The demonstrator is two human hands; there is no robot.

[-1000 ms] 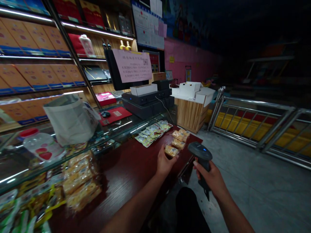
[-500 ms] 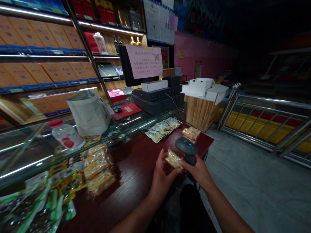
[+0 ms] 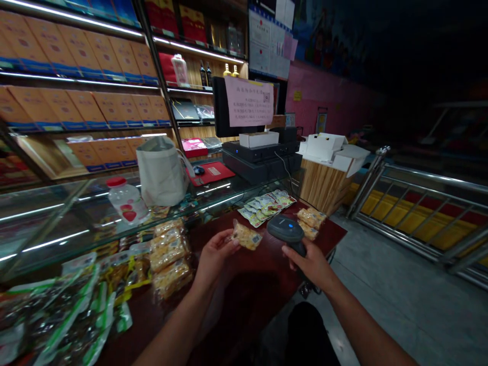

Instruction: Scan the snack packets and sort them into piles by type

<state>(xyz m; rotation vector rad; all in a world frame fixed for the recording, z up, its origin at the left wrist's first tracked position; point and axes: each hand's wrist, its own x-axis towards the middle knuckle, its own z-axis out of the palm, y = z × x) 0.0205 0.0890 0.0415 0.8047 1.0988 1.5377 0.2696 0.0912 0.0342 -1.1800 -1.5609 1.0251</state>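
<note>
My left hand [image 3: 218, 254] pinches one end of a clear-wrapped snack pack [image 3: 247, 237], pale yellow with a small dark label on its upper face. My right hand [image 3: 313, 262] is wrapped round the handle of a dark barcode scanner [image 3: 285, 229], whose head points left toward the pack and shows a blue light. The pack and scanner are apart by a small gap. Similar wrapped snack packs [image 3: 172, 256] lie in a row left of my left hand, and a few more snack packs [image 3: 310, 219] rest beyond the scanner at the table's right end.
Flat pouches [image 3: 267, 206] lie at the back of the dark red table [image 3: 244, 290]. Green-edged bags [image 3: 64, 310] cover its left side. On the glass counter stand a red-capped bottle [image 3: 127, 201], a cloth bag [image 3: 162, 170] and a monitor [image 3: 219, 109]. Metal railing [image 3: 423, 203] runs at right.
My hands have moved apart. The left carries the snack pack leftward, and the right has let go of the pack while keeping the scanner. The view has turned slightly left.
</note>
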